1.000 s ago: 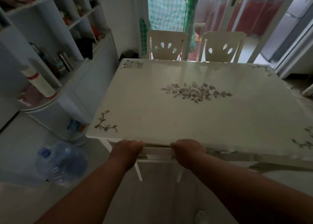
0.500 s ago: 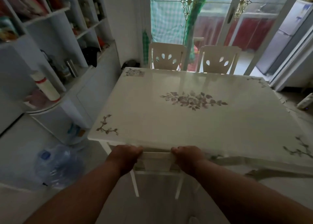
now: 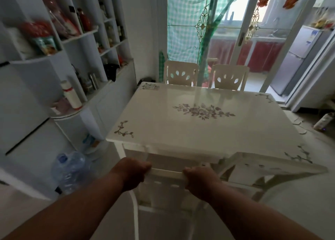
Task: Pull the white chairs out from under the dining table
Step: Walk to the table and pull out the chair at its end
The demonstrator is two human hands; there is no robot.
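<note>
Dim backlit room, tabletop (image 3: 199, 127) glare, warped edges

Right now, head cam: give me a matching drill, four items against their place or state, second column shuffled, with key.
Items:
1. near white chair
2. water jug
3. two far chairs
4. fridge

Places or states:
A. on the floor, left of the dining table
B. top rail gripped by left hand and right hand
C. through the doorway, far right
D. at the table's far edge

Pairs: 1-B, 2-A, 3-D, 4-C

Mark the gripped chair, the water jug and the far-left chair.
gripped chair (image 3: 165, 172), head view, top rail between the hands
water jug (image 3: 69, 169), head view, clear body
far-left chair (image 3: 181, 74), head view, backrest
</note>
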